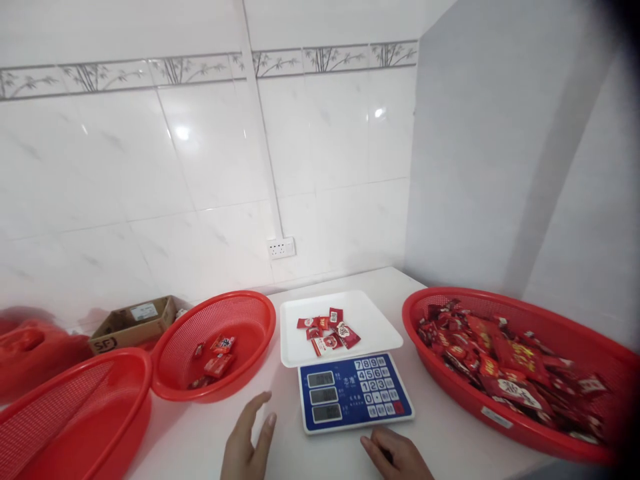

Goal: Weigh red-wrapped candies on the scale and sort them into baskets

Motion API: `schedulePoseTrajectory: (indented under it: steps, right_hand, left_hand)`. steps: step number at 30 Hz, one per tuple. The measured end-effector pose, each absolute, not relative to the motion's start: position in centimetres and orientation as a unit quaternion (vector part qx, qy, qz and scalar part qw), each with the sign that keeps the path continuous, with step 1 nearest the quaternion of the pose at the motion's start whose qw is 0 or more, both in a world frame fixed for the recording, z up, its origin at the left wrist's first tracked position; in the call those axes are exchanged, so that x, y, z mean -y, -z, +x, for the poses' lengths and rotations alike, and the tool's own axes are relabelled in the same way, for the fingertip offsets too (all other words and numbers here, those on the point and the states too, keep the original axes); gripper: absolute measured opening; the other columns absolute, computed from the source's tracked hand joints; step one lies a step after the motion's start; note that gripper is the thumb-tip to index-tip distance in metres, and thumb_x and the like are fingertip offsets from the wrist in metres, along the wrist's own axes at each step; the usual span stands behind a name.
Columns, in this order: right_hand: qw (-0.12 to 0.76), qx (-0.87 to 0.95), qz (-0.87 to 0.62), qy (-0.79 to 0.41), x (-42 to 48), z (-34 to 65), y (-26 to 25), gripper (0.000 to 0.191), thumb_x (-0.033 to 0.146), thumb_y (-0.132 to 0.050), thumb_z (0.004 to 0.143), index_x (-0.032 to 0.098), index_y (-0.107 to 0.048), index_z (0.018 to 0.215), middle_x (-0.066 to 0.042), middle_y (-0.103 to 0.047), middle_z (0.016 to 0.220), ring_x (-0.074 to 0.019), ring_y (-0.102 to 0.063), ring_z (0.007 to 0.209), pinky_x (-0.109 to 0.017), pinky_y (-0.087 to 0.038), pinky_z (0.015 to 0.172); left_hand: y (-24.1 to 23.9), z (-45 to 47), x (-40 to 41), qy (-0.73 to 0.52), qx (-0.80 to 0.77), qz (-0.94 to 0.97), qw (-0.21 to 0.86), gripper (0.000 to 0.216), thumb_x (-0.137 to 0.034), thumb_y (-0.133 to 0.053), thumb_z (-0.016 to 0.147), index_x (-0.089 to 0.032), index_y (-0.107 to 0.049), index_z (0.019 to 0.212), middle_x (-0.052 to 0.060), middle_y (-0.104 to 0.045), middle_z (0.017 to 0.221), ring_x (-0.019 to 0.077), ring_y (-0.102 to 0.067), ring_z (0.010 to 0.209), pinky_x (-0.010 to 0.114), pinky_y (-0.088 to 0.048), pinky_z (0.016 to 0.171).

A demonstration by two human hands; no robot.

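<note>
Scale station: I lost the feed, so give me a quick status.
Left hand open, empty, beside the scale. Right hand low in front of it, grip unclear. Red packets on the white tray. Nothing in the way.

We see both hands low on the white tabletop (200, 440): the left hand (247, 443) open with fingers spread, the right hand (397, 453) resting flat with fingers loosely curled, neither holding anything. Between and just beyond them sits the blue-faced scale (354, 392), its white tray (373, 320) carrying a small cluster of red packets (327, 330). Beyond the left hand stands a red basket (250, 347) with a few packets, and further left another red basket (75, 413) touches it. Beyond the right hand, a large red basket (475, 400) is heaped with packets. A cardboard box (135, 322) stands well beyond the left hand, by the tiled wall.
</note>
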State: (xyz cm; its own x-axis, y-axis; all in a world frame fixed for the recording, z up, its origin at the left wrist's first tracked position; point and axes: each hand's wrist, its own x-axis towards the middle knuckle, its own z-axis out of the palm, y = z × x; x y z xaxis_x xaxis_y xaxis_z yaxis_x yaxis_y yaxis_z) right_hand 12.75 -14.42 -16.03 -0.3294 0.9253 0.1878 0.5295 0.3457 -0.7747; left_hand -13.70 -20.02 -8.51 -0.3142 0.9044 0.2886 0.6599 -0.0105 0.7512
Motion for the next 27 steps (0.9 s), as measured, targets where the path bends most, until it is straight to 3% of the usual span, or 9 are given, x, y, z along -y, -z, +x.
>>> schedulePoseTrajectory:
  steps: [8,15,27]
  right_hand:
    - [0.320,0.756,-0.490,-0.294,14.7,12.6,15.7,0.039,0.047,-0.034,0.085,0.022,-0.029,0.055,0.002,-0.047,0.057,-0.0136,-0.045,0.058,-0.025,-0.034,0.055]
    - [0.324,0.747,-0.496,-0.301,15.0,12.6,15.3,0.038,0.046,-0.035,0.085,0.021,-0.027,0.056,0.003,-0.045,0.058,-0.0127,-0.043,0.058,-0.024,-0.034,0.055]
    - [0.341,0.734,-0.503,-0.304,14.9,12.4,15.3,0.038,0.044,-0.038,0.084,0.022,-0.029,0.055,0.001,-0.048,0.057,-0.0141,-0.046,0.057,-0.025,-0.036,0.055]
  left_hand:
    - [13.5,-10.3,19.8,-0.498,-0.626,0.592,0.099,0.036,-0.051,-0.047,0.080,-0.025,-0.065,0.098,0.006,-0.069,0.100,0.0238,-0.063,0.096,0.038,-0.050,0.086]
    - [14.6,-10.1,19.1,-0.500,-0.632,0.574,0.146,0.036,-0.051,-0.045,0.081,-0.024,-0.064,0.094,0.006,-0.069,0.099,0.0231,-0.062,0.095,0.037,-0.049,0.086]
    - [14.6,-9.9,18.9,-0.510,-0.623,0.562,0.191,0.034,-0.052,-0.048,0.080,-0.024,-0.066,0.083,0.004,-0.070,0.086,0.0192,-0.064,0.080,0.027,-0.052,0.074]
